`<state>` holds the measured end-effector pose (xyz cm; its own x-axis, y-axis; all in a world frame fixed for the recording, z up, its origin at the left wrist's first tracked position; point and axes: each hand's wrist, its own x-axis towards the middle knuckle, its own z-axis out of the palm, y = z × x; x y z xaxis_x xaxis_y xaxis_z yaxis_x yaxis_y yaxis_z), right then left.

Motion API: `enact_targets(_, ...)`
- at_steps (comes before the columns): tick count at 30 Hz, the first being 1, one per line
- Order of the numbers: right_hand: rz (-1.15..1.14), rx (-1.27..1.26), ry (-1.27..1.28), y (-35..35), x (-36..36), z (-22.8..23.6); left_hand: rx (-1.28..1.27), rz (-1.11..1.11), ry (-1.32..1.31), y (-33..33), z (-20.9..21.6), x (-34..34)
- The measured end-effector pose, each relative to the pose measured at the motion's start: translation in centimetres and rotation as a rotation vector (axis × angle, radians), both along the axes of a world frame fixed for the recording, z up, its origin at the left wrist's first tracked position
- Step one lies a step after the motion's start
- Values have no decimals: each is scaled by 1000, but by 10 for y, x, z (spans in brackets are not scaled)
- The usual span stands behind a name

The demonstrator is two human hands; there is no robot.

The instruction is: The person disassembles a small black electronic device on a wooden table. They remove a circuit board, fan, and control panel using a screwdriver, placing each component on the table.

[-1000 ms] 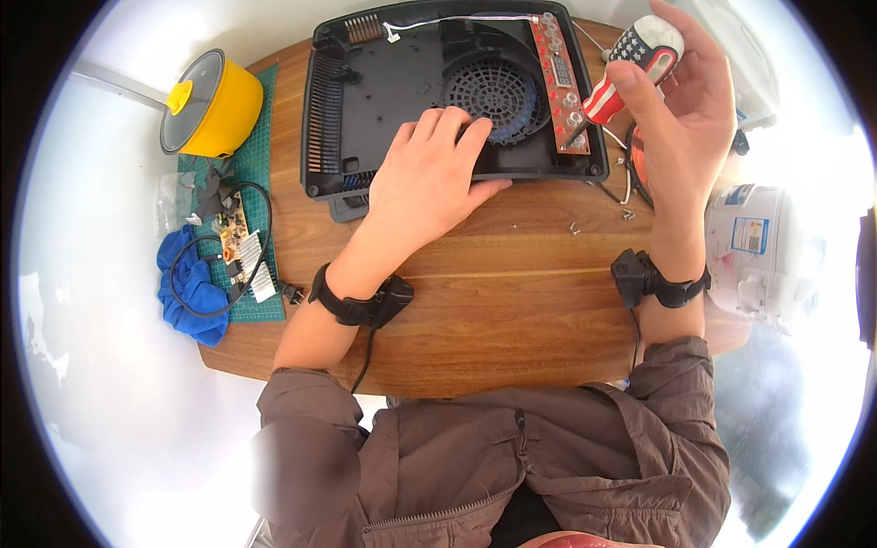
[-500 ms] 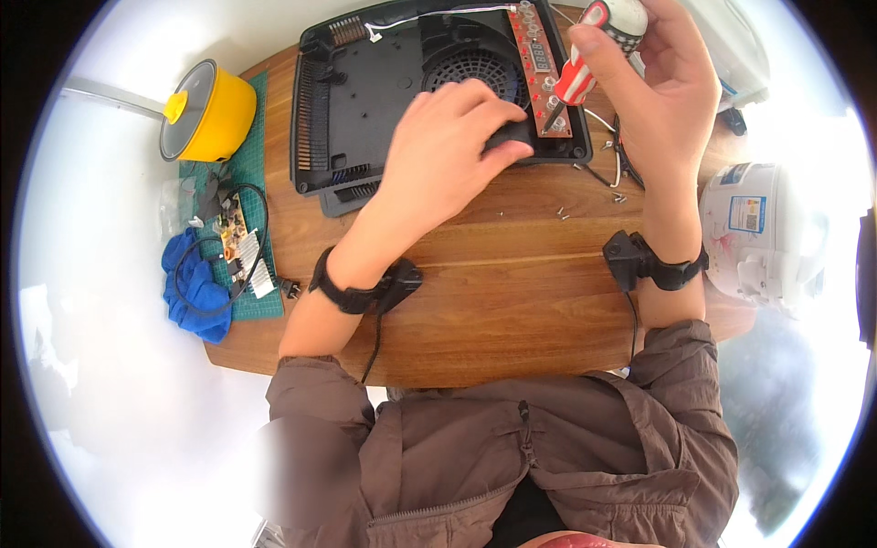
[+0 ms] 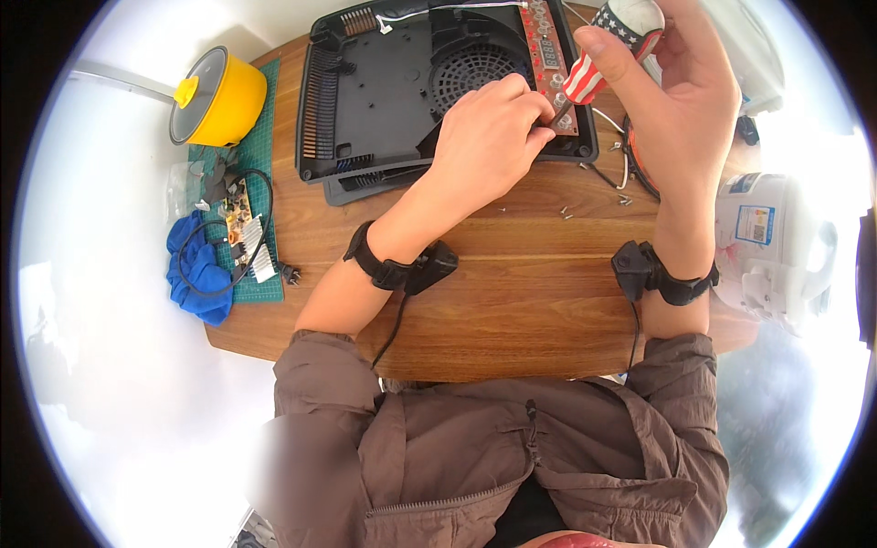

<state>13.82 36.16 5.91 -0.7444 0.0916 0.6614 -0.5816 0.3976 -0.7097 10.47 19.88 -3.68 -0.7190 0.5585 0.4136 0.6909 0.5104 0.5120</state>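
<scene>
My right hand (image 3: 681, 100) grips a screwdriver (image 3: 586, 80) by its fat handle, patterned with red and white stripes and white stars. Its dark shaft slants down and left to the near end of a reddish circuit board (image 3: 545, 55) with a small display. There, the thumb and fingertips of my left hand (image 3: 489, 137) are pinched together beside the screwdriver's tip; what lies between them is hidden. Both hands are over an upturned black plastic housing (image 3: 384, 91) with slotted sides and a round fan grille (image 3: 475, 78).
Several small screws (image 3: 566, 214) lie on the wooden table (image 3: 512, 310), right of middle. On the left, a green mat (image 3: 265, 210) bears a yellow pot (image 3: 239, 99), a power board with heatsink (image 3: 258, 260) and a blue cloth (image 3: 196, 279). A white appliance (image 3: 763, 242) stands right.
My left hand has slid right, from a dark piece at the housing's near edge to the screwdriver's tip, and its fingers have drawn together. The screwdriver's handle has turned in my right hand.
</scene>
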Motion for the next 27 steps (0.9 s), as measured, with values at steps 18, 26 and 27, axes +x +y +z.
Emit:
enact_targets(18,4,-170,12,-17,-2,-11,19,12,106,1,-10,0)
enact_targets(26,232,-318,152,2,-34,-46,24,-11,143,4,-10,-1)
enact_targets(27,148,-242,133,6,-33,-49,19,-10,140,4,-10,-1)
